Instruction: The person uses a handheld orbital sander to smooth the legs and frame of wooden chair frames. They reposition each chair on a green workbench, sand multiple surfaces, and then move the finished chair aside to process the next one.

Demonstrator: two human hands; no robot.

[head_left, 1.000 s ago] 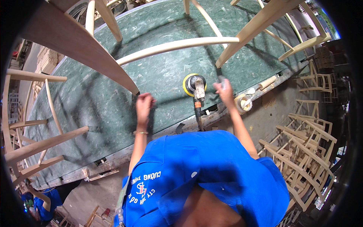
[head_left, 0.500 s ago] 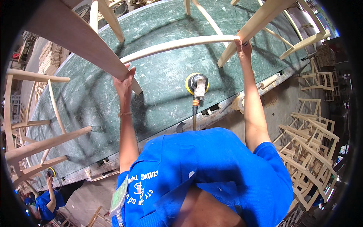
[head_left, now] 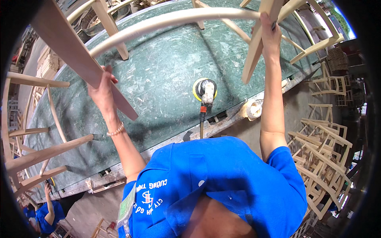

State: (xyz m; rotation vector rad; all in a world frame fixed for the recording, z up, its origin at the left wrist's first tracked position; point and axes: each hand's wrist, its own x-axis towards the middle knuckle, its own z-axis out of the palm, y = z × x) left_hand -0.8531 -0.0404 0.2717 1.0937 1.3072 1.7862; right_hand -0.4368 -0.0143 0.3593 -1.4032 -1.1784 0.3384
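Note:
Between my hands is a pale wooden chair frame (head_left: 174,22), with a curved rail joining two broad legs. My left hand (head_left: 102,91) is wrapped round the left leg below the rail. Beside the rail's other end, my right hand (head_left: 271,39) grips the right leg. The frame appears raised off the green tabletop (head_left: 158,83), its leg ends pointing towards me. A round sander (head_left: 205,89) with a yellow-edged pad lies on the table between my arms, its hose running to the near edge.
More wooden chair frames stand on the table at left (head_left: 51,152) and far right (head_left: 329,41). Chair frames (head_left: 321,154) are piled on the floor at right. A co-worker in blue (head_left: 49,214) is at the lower left. A whitish roll (head_left: 253,109) sits at the near table edge.
The chair frame has come up closer to me. My left hand has moved left and my right hand right and farther away, both still gripping the legs. The sander stays put.

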